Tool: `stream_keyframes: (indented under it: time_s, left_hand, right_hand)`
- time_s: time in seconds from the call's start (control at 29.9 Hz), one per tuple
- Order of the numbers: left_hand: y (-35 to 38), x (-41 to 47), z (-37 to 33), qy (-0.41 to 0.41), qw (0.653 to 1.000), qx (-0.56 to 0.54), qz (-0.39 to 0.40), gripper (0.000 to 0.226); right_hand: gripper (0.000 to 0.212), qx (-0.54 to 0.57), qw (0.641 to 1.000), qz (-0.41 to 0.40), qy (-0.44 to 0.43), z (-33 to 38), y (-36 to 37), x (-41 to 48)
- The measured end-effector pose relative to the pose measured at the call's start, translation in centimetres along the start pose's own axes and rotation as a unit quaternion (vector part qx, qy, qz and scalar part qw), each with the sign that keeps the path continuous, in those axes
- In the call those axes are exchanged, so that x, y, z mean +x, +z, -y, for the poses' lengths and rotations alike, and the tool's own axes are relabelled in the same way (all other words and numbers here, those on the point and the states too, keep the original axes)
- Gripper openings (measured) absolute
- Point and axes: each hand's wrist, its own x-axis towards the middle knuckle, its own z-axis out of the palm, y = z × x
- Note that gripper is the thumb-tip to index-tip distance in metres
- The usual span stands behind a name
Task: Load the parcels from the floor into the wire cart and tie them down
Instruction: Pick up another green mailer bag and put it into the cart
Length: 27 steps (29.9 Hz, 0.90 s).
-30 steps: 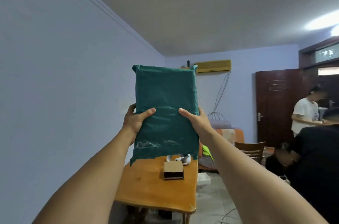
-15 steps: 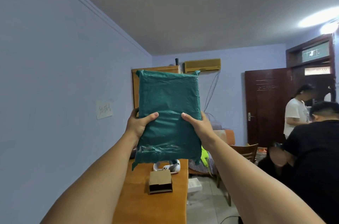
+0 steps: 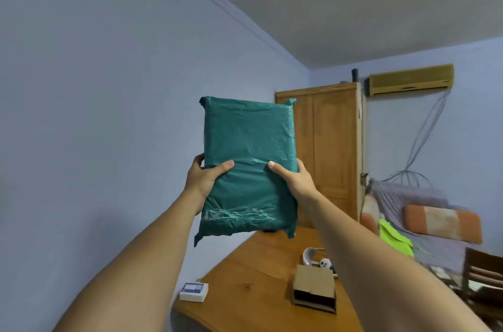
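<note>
Both hands are clamping one parcel. The left hand and the right hand are each gripping a side edge, with thumbs pressing flat on the near face and fingers wrapping out of sight behind. The teal poly parcel is hanging upright at frame centre, held high at arm's length. It is touching nothing but the hands and is sitting above the far end of the worktop. The wire cart and the floor are not showing.

Risks, as judged:
- The film is looking slick and crinkled, and the grip is sitting below the parcel's middle. The taller upper part could be tipping away or sliding through the thumbs on the way down.
- Loose corner flaps are dangling at the bottom edge and could be snagging on cart wire.
- Lying lower in the frame on the worktop are a cardboard box, a white gadget behind it, and a small white box near the left edge. A drop could be landing among these.
- With the cart out of view, any swing toward it is starting blind. The chair at lower right could be getting in the way.

Writing:
- The parcel's near face is showing no label. The tape band low on it is carrying pale marks, unreadable.
- The small white box is wearing a blue label, too small to read.
- The air conditioner at upper right has a mark at its right end, illegible.
</note>
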Motion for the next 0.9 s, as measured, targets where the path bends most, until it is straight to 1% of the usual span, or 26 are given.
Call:
stream_keyframes:
  time_s: [0.07,0.2,0.33,0.47,0.67,0.83,0.9]
  left_hand:
    - [-2.7,0.7,0.5,-0.003,0.999,0.017,-0.041,0.091]
    - [-8.4,1.0,1.3,-0.017,0.99,0.046,-0.133,0.08]
    - [-13.3,0.1,1.2,-0.02,0.971,0.074,-0.225,0.078]
    - [-16.6,-1.7,1.0,-0.017,0.949,0.095,-0.3,0.073]
    - [-20.5,-5.3,2.0,-0.032,0.925,0.116,-0.359,0.075]
    - [-23.9,-9.0,4.9,-0.06,0.908,0.121,-0.396,0.067]
    - [-25.3,-10.4,6.8,-0.079,0.901,0.123,-0.408,0.067]
  right_hand:
    - [0.061,0.014,0.999,0.041,0.011,-1.6,2.7,2.1]
    - [0.072,0.041,0.99,0.132,0.037,-5.3,9.0,5.9]
    - [0.074,0.064,0.971,0.224,0.062,-8.2,15.2,8.2]
    - [0.074,0.087,0.948,0.293,0.083,-10.2,20.1,8.5]
    - [0.077,0.104,0.92,0.355,0.126,-14.2,25.3,6.4]
    - [0.077,0.094,0.899,0.393,0.168,-18.7,28.6,3.3]
    - [0.076,0.084,0.893,0.4,0.189,-21.2,29.6,1.9]
